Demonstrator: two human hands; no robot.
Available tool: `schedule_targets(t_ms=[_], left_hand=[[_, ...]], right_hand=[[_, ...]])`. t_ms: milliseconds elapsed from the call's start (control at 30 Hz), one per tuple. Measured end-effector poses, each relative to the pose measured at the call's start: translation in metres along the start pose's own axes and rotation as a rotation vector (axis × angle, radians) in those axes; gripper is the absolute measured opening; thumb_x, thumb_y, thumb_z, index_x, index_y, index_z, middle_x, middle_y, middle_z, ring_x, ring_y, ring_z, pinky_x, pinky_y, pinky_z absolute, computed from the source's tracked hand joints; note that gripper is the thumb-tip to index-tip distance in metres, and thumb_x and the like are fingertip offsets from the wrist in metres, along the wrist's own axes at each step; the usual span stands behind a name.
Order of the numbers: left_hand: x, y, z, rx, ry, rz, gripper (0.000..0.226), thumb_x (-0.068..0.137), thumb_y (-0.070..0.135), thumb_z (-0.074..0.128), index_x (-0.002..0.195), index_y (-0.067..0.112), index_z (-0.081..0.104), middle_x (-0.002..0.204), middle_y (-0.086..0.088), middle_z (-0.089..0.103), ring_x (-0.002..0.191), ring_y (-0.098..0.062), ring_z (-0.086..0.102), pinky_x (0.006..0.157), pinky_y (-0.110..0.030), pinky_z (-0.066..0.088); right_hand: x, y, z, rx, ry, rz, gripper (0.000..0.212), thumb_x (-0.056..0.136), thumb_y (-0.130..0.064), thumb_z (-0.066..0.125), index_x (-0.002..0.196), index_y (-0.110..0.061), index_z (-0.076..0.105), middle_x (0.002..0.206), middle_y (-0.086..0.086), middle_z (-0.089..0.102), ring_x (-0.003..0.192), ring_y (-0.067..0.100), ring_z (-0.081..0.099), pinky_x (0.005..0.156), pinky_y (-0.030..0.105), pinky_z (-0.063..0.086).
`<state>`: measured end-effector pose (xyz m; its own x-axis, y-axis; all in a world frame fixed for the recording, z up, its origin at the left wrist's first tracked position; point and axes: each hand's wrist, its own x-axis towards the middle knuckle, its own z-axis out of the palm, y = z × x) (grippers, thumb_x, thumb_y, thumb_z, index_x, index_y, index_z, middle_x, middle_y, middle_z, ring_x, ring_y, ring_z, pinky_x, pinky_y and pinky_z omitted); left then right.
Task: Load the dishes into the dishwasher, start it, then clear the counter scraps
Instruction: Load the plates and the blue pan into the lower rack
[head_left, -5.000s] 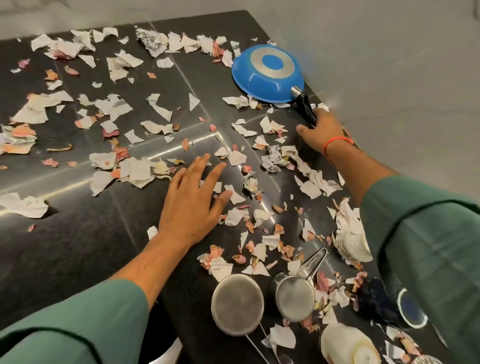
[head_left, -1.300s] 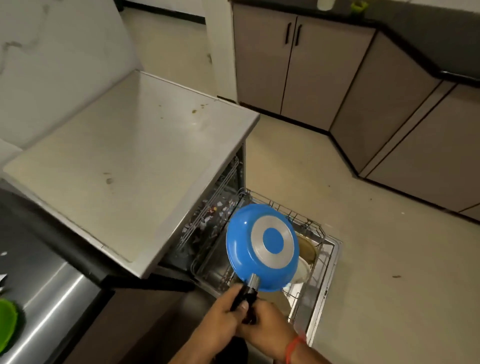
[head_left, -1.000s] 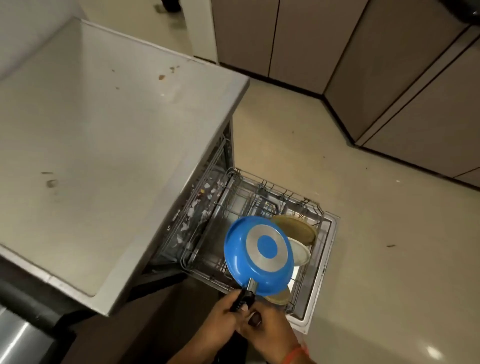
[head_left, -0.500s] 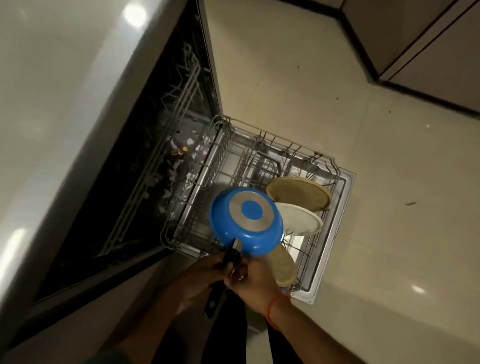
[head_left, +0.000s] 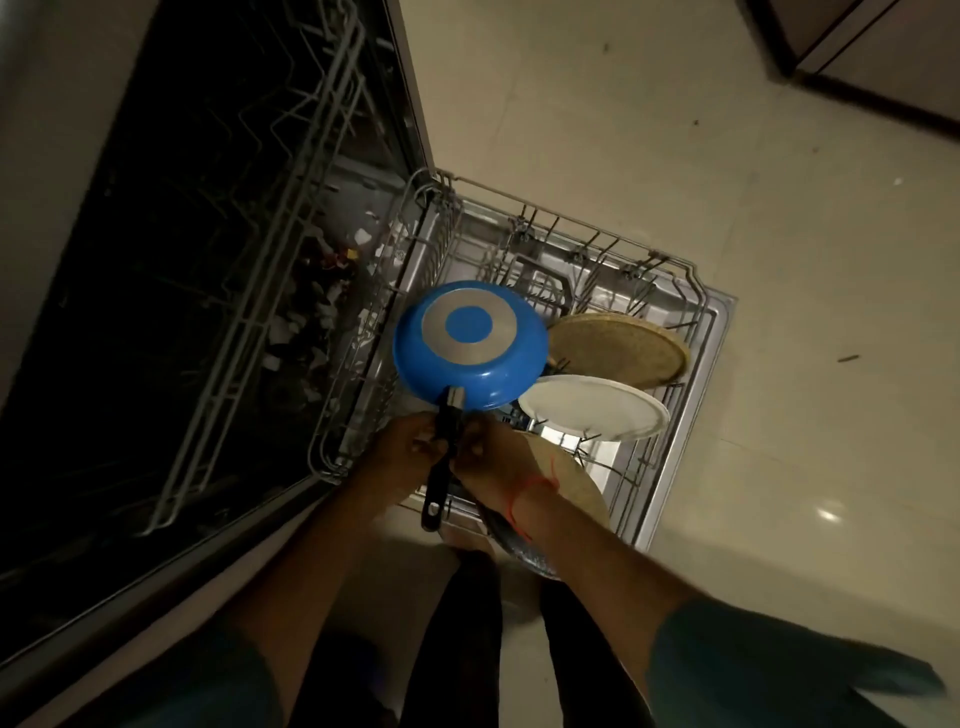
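Blue pan held bottom-up over the pulled-out lower rack, ready to be slotted in

Both hands make the grip: the left hand (head_left: 410, 447) and the right hand (head_left: 488, 457) curl their fingers round the black handle (head_left: 441, 457) from either side, probably so the blue pan (head_left: 470, 345) can be steered with some precision; it is turned with its base towards the camera, a likely way to let water drain once it sits in the lower rack (head_left: 696, 291), and it hangs above the rack's left half, not visibly resting on the wires. Just to its right stand a tan plate (head_left: 623, 351) and a white plate (head_left: 597, 410), tilted in the tines, so the free space is on the pan's side. The dishwasher (head_left: 208, 260) gapes dark to the left, with pale scraps (head_left: 322, 306) inside
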<state>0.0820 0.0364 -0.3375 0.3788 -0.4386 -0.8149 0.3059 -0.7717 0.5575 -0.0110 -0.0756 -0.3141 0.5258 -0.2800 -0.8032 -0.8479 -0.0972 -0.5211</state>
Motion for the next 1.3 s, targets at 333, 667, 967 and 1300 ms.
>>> schedule_targets(t_ms=[333, 667, 967, 1300], left_hand=[[0.047, -0.013, -0.015, 0.222, 0.075, -0.041, 0.02, 0.099, 0.002, 0.058, 0.108, 0.017, 0.067, 0.102, -0.005, 0.067, 0.105, -0.031, 0.066, 0.095, -0.047, 0.055], [0.075, -0.029, -0.012, 0.095, 0.005, -0.097, 0.024, 0.101, -0.004, 0.053, 0.107, 0.017, 0.064, 0.098, -0.005, 0.069, 0.111, -0.041, 0.066, 0.097, -0.052, 0.053], [0.091, -0.056, -0.007, -0.066, 0.049, -0.182, 0.027, 0.103, 0.002, 0.052, 0.115, 0.021, 0.068, 0.11, -0.005, 0.07, 0.111, -0.03, 0.065, 0.097, -0.047, 0.052], [0.101, -0.058, -0.012, -0.294, -0.071, -0.133, 0.029, 0.104, 0.001, 0.05, 0.123, 0.014, 0.067, 0.125, -0.014, 0.071, 0.117, -0.028, 0.066, 0.104, -0.045, 0.049]], right_hand=[[0.01, 0.008, 0.002, 0.082, -0.062, -0.022, 0.04, 0.09, -0.026, 0.065, 0.129, -0.022, 0.056, 0.112, 0.001, 0.069, 0.103, 0.019, 0.065, 0.092, 0.036, 0.051], [0.029, 0.016, 0.0, 0.029, -0.066, -0.013, 0.048, 0.09, -0.022, 0.062, 0.136, -0.024, 0.052, 0.117, 0.001, 0.069, 0.11, 0.021, 0.063, 0.095, 0.035, 0.051], [0.055, 0.019, 0.006, 0.019, -0.044, -0.015, 0.043, 0.096, -0.019, 0.059, 0.137, -0.022, 0.051, 0.125, 0.003, 0.066, 0.11, 0.022, 0.065, 0.09, 0.032, 0.054], [0.061, 0.023, 0.012, -0.024, -0.064, 0.016, 0.042, 0.094, -0.025, 0.057, 0.135, -0.027, 0.047, 0.123, 0.003, 0.066, 0.104, 0.024, 0.066, 0.092, 0.045, 0.055]])
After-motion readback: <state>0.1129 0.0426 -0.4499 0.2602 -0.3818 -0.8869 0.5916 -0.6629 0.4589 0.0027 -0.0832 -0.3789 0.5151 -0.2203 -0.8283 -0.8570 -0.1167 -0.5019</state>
